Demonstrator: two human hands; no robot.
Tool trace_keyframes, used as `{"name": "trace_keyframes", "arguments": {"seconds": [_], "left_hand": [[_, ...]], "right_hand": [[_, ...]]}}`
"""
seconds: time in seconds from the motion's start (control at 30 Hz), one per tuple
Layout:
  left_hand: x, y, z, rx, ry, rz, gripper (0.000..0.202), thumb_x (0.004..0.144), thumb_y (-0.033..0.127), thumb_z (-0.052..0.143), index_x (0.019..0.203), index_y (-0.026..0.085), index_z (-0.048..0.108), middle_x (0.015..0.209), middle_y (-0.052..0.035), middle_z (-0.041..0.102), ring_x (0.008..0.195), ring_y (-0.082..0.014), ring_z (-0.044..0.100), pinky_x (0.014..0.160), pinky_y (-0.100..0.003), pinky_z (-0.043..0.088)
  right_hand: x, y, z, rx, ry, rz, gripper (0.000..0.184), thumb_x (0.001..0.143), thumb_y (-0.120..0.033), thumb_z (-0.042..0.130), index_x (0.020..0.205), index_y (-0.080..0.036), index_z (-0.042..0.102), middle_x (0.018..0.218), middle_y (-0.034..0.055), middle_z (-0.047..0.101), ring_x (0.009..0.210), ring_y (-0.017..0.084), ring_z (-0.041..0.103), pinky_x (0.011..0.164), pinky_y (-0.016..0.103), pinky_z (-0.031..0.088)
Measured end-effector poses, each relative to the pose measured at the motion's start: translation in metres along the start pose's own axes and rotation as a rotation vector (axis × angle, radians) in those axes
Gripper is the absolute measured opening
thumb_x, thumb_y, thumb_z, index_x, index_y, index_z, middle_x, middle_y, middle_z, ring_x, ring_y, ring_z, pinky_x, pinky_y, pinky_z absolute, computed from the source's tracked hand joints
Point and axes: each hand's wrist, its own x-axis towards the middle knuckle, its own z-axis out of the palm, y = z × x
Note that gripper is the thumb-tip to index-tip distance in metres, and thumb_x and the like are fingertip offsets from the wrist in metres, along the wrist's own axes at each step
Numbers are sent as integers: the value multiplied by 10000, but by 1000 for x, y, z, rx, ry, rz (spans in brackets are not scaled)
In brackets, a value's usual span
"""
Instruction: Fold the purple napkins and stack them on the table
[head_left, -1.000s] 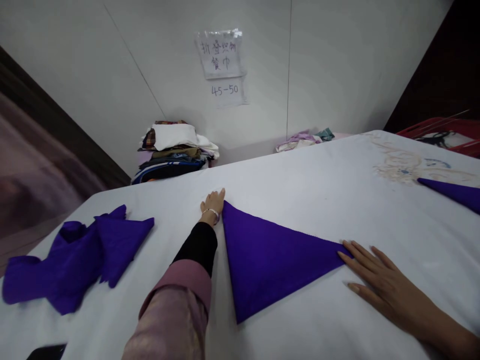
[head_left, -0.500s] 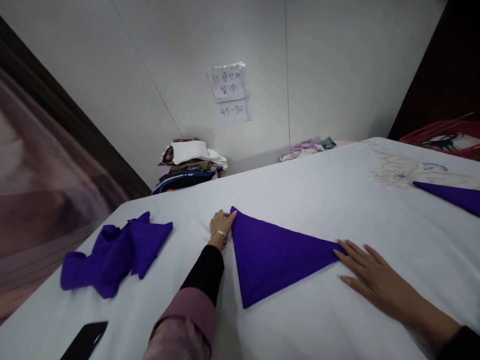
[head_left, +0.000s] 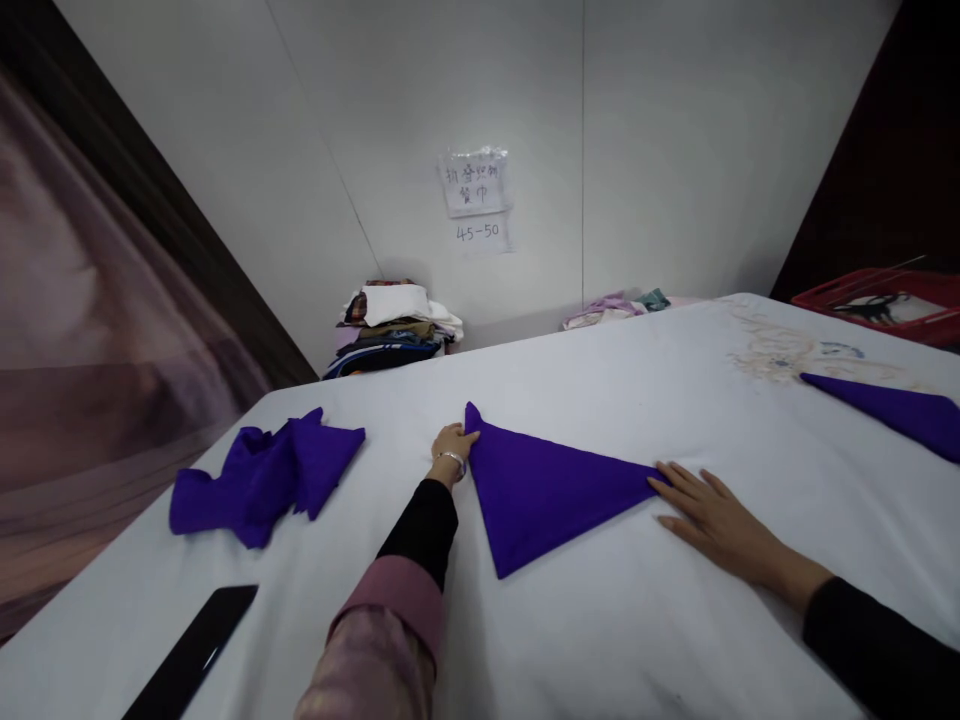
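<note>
A purple cloth napkin (head_left: 551, 490), folded into a triangle, lies on the white-covered table in front of me. My left hand (head_left: 453, 443) grips its left edge just below the far corner, thumb on top and the other fingers curled and partly hidden. That far corner sticks out a little beyond the thumb. At the right-hand point, my right hand (head_left: 709, 515) rests flat with fingers stretched, the fingertips covering the tip of the cloth.
A crumpled purple cloth (head_left: 262, 480) and a black phone-like object (head_left: 199, 650) lie to the left. Another folded purple cloth (head_left: 892, 405) sits far right, near a red basket (head_left: 930, 325). Stacked clothes (head_left: 394, 330) stand beyond the far table edge (head_left: 517, 341), below a paper sign (head_left: 476, 185).
My left hand has slid slightly from the far corner down the napkin's left edge. The right hand stays flat at the right point. The camera view has shifted.
</note>
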Motion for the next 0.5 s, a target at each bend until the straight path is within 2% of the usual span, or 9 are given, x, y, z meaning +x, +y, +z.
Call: {"name": "trace_keyframes", "arguments": {"seconds": [0.1, 0.2, 0.3, 0.37, 0.5], "left_hand": [[-12, -14, -8, -6, -6, -21, 334, 857, 355, 528, 1147, 188, 526, 1167, -70, 551, 985, -193, 566, 820, -401, 495], [-30, -29, -17, 7, 31, -57, 316, 861, 356, 522, 1130, 192, 539, 1177, -71, 551, 1001, -192, 559, 843, -406, 483], [-50, -41, -24, 28, 78, -107, 230, 847, 379, 513, 916, 198, 637, 1190, -55, 576, 1104, -216, 521, 932, -378, 413], [-62, -47, -27, 39, 101, -134, 259, 827, 407, 500, 739, 213, 647, 1194, -40, 593, 1153, -225, 495, 956, -340, 377], [-77, -56, -30, 45, 121, -161, 297, 791, 450, 492, 639, 227, 616, 1195, -33, 604, 1122, -231, 521, 933, -325, 383]], "right_hand": [[18, 3, -7, 15, -49, -52, 575, 899, -582, 280, 1415, -330, 255, 1497, 26, 203, 1366, 251, 170, 1079, 527, 175], [47, 8, -14, 10, -96, -117, 581, 903, -581, 263, 1415, -306, 272, 1493, 47, 223, 1368, 242, 166, 1081, 506, 171], [80, 11, -21, -15, -115, -153, 585, 897, -584, 277, 1395, -281, 333, 1492, 71, 225, 1369, 257, 162, 1073, 498, 185], [99, 10, -25, -30, -121, -154, 570, 897, -560, 309, 1375, -259, 380, 1489, 89, 231, 1367, 281, 165, 1067, 507, 189], [116, 2, -32, -28, -68, -60, 577, 879, -472, 412, 1389, -206, 359, 1485, 128, 230, 1367, 298, 160, 1063, 506, 195]]}}
